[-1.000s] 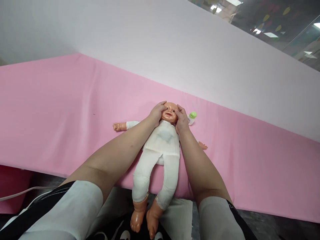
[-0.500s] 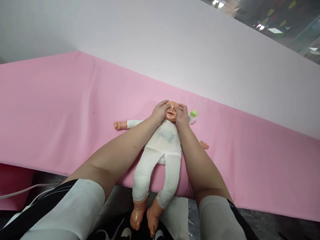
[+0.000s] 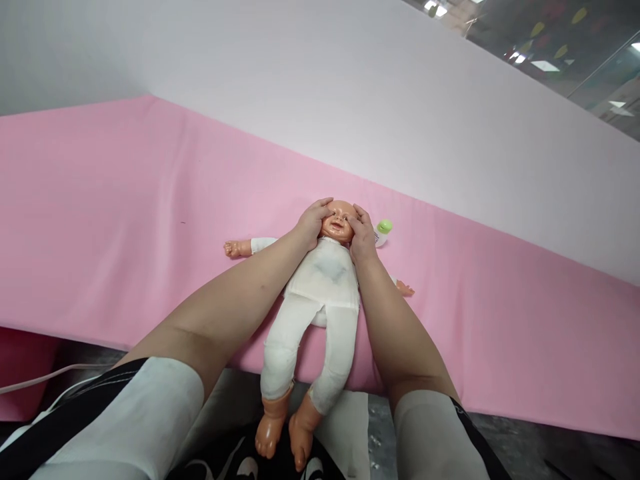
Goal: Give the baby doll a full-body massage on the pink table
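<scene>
Gripping from both sides, the person's left hand (image 3: pixel 313 225) curves around the left of a doll's head (image 3: pixel 338 225) and the right hand (image 3: pixel 364 236) around the right, thumbs resting by its eyes. The doll (image 3: pixel 325 270) lies face up at the middle of the pink-covered table (image 3: pixel 125 227), head toward the far side, feet (image 3: pixel 273 427) out past the near edge.

Just to the right of that right hand I see a small pale bottle (image 3: pixel 381 239) wearing a green cap (image 3: pixel 385 226); the hand hides part of it, so I can't tell whether they touch, nor what the bottle holds. Below the table at near left is a red object (image 3: pixel 23 370), container or not I can't say, with a pale cord (image 3: pixel 50 379) across it. A white wall (image 3: pixel 280 80) rises at the far side.
</scene>
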{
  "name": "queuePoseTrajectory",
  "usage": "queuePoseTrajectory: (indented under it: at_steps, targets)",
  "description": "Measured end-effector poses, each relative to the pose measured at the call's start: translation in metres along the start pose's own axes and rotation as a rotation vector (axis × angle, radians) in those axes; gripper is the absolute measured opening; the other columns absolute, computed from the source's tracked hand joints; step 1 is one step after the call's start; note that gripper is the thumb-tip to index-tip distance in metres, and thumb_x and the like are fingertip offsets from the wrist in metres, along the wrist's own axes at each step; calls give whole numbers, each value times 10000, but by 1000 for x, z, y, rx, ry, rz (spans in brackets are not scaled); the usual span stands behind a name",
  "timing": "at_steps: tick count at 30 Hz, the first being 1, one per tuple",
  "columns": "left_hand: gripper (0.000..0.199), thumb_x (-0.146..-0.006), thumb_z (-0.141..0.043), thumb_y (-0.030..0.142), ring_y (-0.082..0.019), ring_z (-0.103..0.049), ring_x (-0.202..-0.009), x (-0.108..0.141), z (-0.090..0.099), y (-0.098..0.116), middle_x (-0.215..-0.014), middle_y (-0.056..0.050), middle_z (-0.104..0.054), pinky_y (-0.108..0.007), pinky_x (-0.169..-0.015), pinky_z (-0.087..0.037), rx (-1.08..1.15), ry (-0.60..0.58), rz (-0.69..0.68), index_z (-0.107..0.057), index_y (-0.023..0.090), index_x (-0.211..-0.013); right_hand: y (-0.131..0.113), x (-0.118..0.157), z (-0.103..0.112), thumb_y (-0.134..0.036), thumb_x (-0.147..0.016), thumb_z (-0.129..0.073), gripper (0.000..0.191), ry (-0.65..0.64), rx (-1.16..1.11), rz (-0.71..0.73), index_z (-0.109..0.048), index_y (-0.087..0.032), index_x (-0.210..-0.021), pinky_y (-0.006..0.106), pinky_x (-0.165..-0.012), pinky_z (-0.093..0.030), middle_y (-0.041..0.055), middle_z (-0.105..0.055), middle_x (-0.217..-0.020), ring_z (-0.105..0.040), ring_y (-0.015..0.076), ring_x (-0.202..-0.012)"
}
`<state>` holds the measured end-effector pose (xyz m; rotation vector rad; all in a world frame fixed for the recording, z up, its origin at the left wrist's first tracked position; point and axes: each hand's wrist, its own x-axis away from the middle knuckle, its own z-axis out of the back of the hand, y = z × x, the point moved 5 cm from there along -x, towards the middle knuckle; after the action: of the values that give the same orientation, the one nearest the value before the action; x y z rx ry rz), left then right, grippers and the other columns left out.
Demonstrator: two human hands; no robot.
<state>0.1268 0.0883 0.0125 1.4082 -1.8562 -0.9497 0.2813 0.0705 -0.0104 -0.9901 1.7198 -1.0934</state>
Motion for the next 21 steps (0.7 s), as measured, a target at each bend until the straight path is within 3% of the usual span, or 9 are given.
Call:
queuePoseTrajectory:
  at_steps: [5,10,16,21]
  targets:
    - [737,-677,-759,180,-244,-724,-950,2,-5,1,-1138,-118,-728,-438,-976,-587,-21,6,8,-605,148,-1397,-2,-6,2,-451,-809,-804,567,-7,205,20,-592,-302,-1313,458,-1044,-596,28,-650,-1318,-669,245,-1215]
    - [675,-662,-794,210,-263,-723,-985,2,-8,1,-1236,-150,-703,-431,-957,-587,-67,28,-45,-644,134,-1316,2,-10,3,-498,-869,-750,509,8,268,47,-555,-322,-1305,427,-967,-623,9,-664,-1235,-691,234,-1153]
    - [517,-777,-710,231,-257,-718,-1048,-7,-7,-3,-1197,-109,-719,-415,-996,-581,-145,84,-58,-676,174,-1290,2,-8,1,-503,-880,-715,458,41,177,24,-588,-310,-1276,448,-1035,-603,12,-673,-1235,-682,230,-1183]
    - [507,-835,-655,212,-253,-723,-1070,-5,-5,-2,-1220,-121,-727,-408,-1012,-582,-46,54,-13,-651,171,-1340,-6,1,-3,-423,-824,-744,532,-1,-21,-54,-627,-281,-1323,497,-1111,-561,38,-687,-1318,-689,244,-1204]
